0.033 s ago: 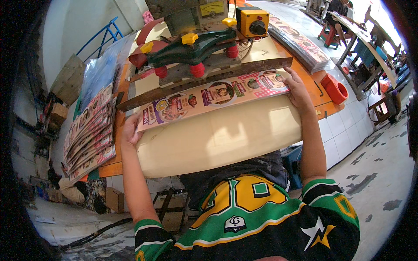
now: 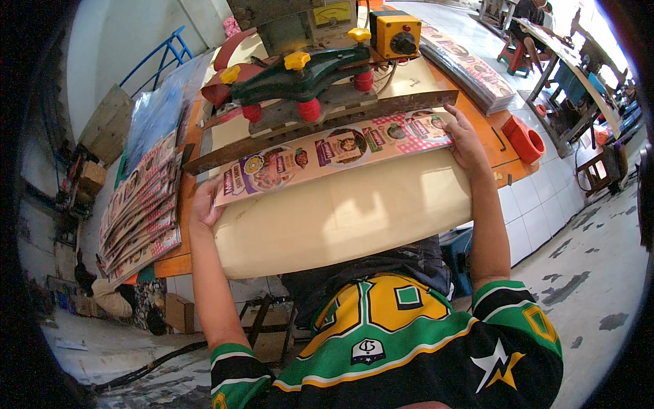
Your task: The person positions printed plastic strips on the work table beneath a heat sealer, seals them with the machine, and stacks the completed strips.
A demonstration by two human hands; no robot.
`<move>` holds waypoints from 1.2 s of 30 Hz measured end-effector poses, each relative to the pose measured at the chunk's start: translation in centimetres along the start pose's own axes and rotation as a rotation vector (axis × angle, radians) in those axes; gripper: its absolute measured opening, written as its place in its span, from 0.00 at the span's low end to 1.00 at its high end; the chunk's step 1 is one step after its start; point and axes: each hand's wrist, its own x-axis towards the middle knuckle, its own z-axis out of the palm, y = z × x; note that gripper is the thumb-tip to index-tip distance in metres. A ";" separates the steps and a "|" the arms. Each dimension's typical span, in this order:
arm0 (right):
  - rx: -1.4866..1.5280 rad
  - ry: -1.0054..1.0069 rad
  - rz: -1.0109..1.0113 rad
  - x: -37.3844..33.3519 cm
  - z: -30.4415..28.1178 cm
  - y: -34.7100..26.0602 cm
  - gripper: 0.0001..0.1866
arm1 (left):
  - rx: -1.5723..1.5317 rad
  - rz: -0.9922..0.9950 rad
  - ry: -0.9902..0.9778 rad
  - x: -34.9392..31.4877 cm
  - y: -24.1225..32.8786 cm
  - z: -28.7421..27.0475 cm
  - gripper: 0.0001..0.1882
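Note:
A long printed plastic sheet, pink with food pictures and a red checked corner, lies stretched across a cream-coloured covered surface. Its far edge meets the long metal bar of a press-like machine; whether it passes beneath the bar, I cannot tell. My left hand grips the sheet's left end. At the right end, my right hand pinches the sheet with the thumb near its upper corner. Above the bar stands the machine's dark green bracket, with yellow knobs and red cylinders.
Left of me, a fanned stack of printed sheets lies beside clear plastic. A yellow control box is mounted at the machine's right. Farther right are another printed stack and a red ring-shaped piece. A person sits far off.

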 end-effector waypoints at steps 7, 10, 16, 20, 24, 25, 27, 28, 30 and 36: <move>-0.077 -0.010 -0.023 -0.3 0.4 -0.2 0.28 | 0.138 -0.007 -0.001 0.5 -0.3 -1.3 0.22; -0.090 -0.091 -0.074 0.0 0.0 0.0 0.25 | 0.080 -0.009 0.008 0.6 -0.3 -1.1 0.21; -0.346 -0.115 -0.130 0.2 -1.0 0.4 0.21 | -0.034 0.001 0.032 -0.3 -0.1 1.8 0.20; -0.571 -0.050 -0.194 0.3 -1.2 0.6 0.19 | -0.004 0.064 0.070 -0.5 -0.3 2.0 0.19; -0.395 -0.051 -0.119 0.2 -0.5 0.5 0.18 | 0.033 0.077 0.063 -0.6 -0.4 1.5 0.20; -0.325 -0.070 -0.097 0.1 -0.5 0.4 0.18 | 0.036 0.076 0.068 -0.6 -0.4 1.4 0.19; -0.195 -0.100 -0.058 0.0 -0.5 0.2 0.18 | 0.039 0.075 0.072 -0.6 -0.5 1.1 0.19; -0.066 -0.129 -0.019 0.0 -0.6 0.2 0.18 | 0.031 0.076 0.070 -0.6 -0.5 1.1 0.19; -0.024 -0.151 -0.014 -0.1 -0.7 0.1 0.18 | 0.023 0.078 0.067 -0.8 -0.5 1.0 0.19; 0.039 -0.198 0.033 -0.3 -0.8 -0.3 0.20 | 0.043 0.111 0.060 -1.0 -0.3 2.1 0.19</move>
